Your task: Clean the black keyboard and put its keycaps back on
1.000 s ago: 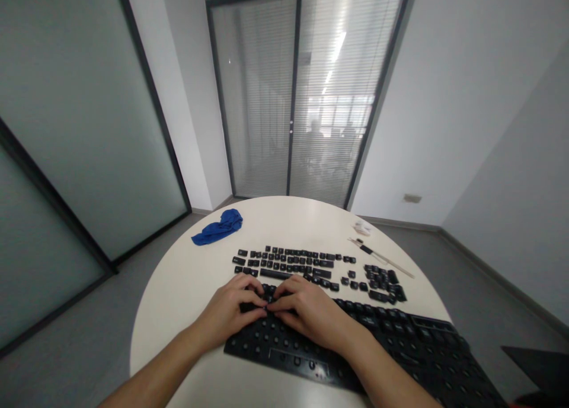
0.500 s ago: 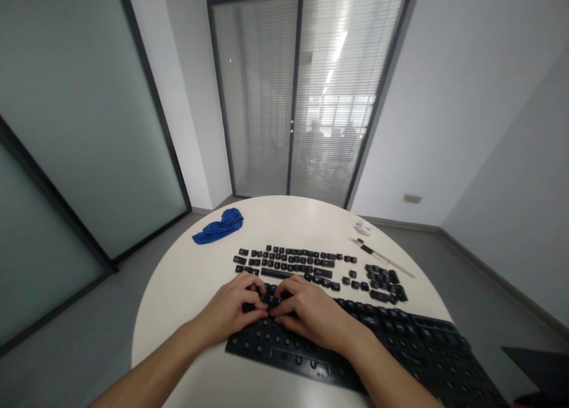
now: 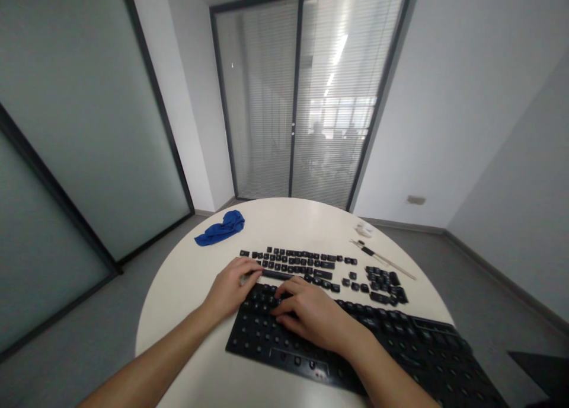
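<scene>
Two bare hands over black keyboard base (image 3: 355, 348). Left hand (image 3: 231, 289) fingertips curl at near-left end of loose keycaps (image 3: 306, 265); whether cap is pinched, cannot tell. Right hand (image 3: 311, 316) rests fingers-down on base's upper-left rows, grasping nothing visible. Loose keycaps lie at 12 o'clock from hands, rows running 9-to-3; left hand nearer. Base long axis runs 10-to-4 on white round table (image 3: 178, 295). Blue cloth (image 3: 221, 229) at 11 o'clock.

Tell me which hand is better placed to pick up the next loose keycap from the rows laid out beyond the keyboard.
Left. The left hand already reaches the loose keycaps; the right hand rests on the keyboard.
</scene>
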{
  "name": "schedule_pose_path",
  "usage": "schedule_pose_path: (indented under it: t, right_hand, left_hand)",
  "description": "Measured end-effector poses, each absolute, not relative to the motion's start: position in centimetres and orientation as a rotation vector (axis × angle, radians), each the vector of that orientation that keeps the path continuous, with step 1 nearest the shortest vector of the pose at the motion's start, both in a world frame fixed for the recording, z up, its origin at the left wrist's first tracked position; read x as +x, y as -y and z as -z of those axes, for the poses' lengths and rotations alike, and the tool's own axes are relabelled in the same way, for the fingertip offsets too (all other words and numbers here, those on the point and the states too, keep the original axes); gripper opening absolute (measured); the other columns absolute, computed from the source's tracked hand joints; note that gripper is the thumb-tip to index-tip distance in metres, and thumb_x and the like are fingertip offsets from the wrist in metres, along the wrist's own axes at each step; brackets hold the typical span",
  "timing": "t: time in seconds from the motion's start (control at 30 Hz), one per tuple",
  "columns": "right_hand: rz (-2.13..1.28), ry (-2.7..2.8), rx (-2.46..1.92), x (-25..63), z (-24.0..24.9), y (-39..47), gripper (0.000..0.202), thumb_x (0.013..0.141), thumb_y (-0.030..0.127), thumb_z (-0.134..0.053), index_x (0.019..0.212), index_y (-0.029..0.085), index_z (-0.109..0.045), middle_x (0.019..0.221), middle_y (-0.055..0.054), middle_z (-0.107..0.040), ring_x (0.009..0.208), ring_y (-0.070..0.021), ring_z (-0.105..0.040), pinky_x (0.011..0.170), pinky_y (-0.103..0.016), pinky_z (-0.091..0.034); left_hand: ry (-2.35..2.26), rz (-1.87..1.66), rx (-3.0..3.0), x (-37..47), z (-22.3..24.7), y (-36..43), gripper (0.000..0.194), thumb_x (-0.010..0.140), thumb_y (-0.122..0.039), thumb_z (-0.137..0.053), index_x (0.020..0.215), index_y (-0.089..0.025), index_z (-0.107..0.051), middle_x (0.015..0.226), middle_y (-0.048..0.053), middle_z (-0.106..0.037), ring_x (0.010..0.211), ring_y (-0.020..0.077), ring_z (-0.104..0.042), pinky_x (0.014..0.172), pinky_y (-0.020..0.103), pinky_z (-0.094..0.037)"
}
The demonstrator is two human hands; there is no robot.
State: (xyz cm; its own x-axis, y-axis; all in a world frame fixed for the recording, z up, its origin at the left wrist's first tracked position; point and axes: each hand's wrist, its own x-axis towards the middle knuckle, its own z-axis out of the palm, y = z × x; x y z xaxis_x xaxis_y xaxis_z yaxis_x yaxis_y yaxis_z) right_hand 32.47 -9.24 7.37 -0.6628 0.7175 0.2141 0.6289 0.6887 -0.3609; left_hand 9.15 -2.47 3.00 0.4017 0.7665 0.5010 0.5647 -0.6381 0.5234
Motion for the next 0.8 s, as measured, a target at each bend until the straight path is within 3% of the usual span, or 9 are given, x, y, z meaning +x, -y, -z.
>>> schedule_pose_path:
  t: [0.23,0.47,0.8]
  right_hand:
    - [-0.355,2.550,-1.039,32.6,-7.1,9.1,0.016,0.089,0.022,-0.067,0.100,0.026,-0.078,0.110,-0.004,-0.069,0.103,-0.0213,-0.057,0.091,-0.034,-0.046]
    - [-0.353,2.548,-1.035,32.7,-7.0,9.2,0.016,0.090,0.025,-0.065,0.100,0.025,-0.077,0.111,-0.003,-0.069,0.103,-0.0210,-0.057,0.091,-0.032,-0.047]
    - [-0.366,2.550,-1.047,32.7,-7.3,9.2,0.015,0.091,0.025,-0.065,0.100,0.024,-0.077,0.111,-0.003,-0.069,0.104,-0.0201,-0.056,0.092,-0.032,-0.046]
  left_hand:
    - [-1.552,-0.677,2.532,11.4,-4.6,-2.4,0.023,0.097,-0.031,-0.054,0.105,-0.026,-0.074,0.109,0.002,-0.073,0.104,0.0222,-0.064,0.090,0.031,-0.047]
    - [-1.694,-0.514,2.494,13.3,-5.4,-6.2,0.025,0.092,-0.036,-0.058,0.106,-0.026,-0.076,0.109,0.006,-0.075,0.107,0.0266,-0.066,0.087,0.031,-0.047]
    - [-1.703,-0.401,2.405,14.2,-4.6,-7.8,0.015,0.082,-0.031,-0.067,0.090,-0.030,-0.079,0.097,0.004,-0.077,0.098,0.0253,-0.069,0.079,0.029,-0.049]
